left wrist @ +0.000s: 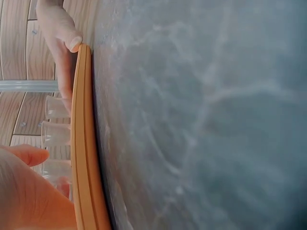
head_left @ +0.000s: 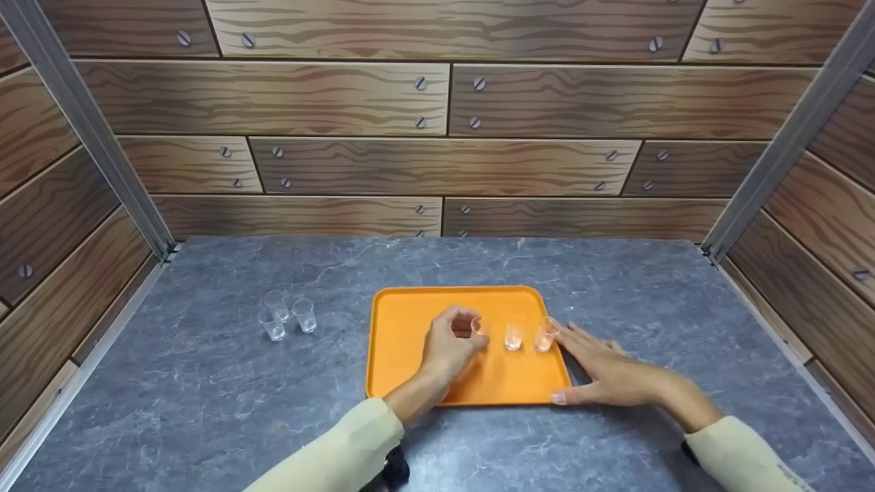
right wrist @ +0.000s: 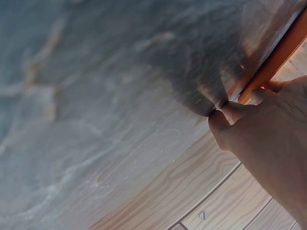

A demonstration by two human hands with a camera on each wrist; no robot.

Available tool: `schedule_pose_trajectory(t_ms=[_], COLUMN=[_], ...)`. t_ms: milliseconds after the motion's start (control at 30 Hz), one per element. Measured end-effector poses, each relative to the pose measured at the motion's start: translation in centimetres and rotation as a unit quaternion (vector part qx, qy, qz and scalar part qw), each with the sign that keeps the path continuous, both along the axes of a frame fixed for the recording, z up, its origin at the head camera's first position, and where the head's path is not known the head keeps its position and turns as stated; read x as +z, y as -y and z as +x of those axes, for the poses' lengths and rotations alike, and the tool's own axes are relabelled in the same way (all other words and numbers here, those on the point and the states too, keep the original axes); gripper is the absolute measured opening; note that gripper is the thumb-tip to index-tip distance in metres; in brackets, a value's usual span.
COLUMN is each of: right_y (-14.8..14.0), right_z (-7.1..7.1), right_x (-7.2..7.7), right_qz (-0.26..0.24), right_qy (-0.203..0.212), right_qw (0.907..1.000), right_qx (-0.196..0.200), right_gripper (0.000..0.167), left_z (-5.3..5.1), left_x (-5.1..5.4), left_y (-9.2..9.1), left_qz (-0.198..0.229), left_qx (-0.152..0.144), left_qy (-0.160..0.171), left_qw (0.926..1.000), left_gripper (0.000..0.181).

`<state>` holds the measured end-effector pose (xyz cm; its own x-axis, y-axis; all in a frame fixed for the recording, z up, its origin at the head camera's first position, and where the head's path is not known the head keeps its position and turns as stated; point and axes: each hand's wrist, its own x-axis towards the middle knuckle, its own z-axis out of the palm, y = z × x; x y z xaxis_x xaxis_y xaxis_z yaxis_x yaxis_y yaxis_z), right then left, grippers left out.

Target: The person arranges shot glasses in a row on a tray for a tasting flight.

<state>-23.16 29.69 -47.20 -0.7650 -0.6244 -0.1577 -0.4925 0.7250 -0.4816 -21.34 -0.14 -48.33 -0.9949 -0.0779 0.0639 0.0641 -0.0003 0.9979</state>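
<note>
My left hand (head_left: 448,348) curls its thumb and fingers round a small clear cup (head_left: 481,326) over the middle of the orange tray (head_left: 403,362). To its right on the tray stand two more clear cups, one (head_left: 513,336) near the middle and one (head_left: 545,335) close to the right edge. My right hand (head_left: 608,369) rests with spread fingers against the tray's right edge, its thumb at the near right corner. In the left wrist view the cups (left wrist: 56,133) stand in a row behind the tray's rim (left wrist: 85,143).
Three clear cups (head_left: 305,316) stand close together on the grey marbled table (head_left: 205,383), left of the tray. Wood-patterned walls (head_left: 342,164) and metal corner posts (head_left: 102,143) border the table at the back and sides.
</note>
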Motion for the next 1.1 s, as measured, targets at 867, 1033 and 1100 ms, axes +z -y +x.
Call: schedule_pose_trajectory(t_ms=[867, 1033, 1100], right_y=[0.19, 0.17, 0.16], right_z=[-0.05, -0.06, -0.02], right_x=[0.28, 0.07, 0.04], right_qz=[0.002, 0.005, 0.004], right_qy=[0.003, 0.006, 0.006], right_qw=[1.0000, 1.0000, 1.0000], right_qx=[-0.002, -0.005, -0.006], right_gripper=[0.112, 0.113, 0.113], left_z=[-0.70, -0.62, -0.53], left_x=[-0.31, -0.36, -0.32], left_y=[-0.21, -0.14, -0.10], left_qz=[-0.001, -0.009, -0.012], left_qx=[-0.003, -0.007, -0.005], left_qy=[0.008, 0.024, 0.025], left_qw=[1.0000, 0.9997, 0.9996], left_gripper=[0.034, 0.033, 0.034])
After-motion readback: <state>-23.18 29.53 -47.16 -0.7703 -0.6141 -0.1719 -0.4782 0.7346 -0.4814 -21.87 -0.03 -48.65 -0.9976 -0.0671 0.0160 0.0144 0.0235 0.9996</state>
